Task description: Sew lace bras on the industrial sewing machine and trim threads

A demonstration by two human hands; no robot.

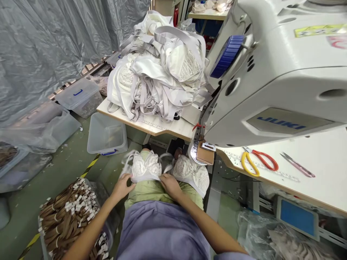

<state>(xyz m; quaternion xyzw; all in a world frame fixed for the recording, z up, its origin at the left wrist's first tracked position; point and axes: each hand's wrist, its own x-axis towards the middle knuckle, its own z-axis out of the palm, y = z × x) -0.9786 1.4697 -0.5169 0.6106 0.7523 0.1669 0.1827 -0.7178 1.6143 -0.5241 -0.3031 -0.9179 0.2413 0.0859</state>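
A white lace bra point(145, 167) is held on the lap, below the table point(168, 127). Its lower edge is pinched by the left hand point(122, 186) and the right hand point(170, 185). White garments point(159, 68) are piled beside the sewing machine point(273, 72).

Crinkled grey plastic sheeting point(54, 43) hangs like a wall across the upper left of the frame. Below it a green floor point(70, 159) carries a yellow-and-black tape stripe point(90, 165) and clear plastic bins point(107, 135). A pale table point(168, 128) runs from centre to right. A second table point(208, 14) shows at top centre.
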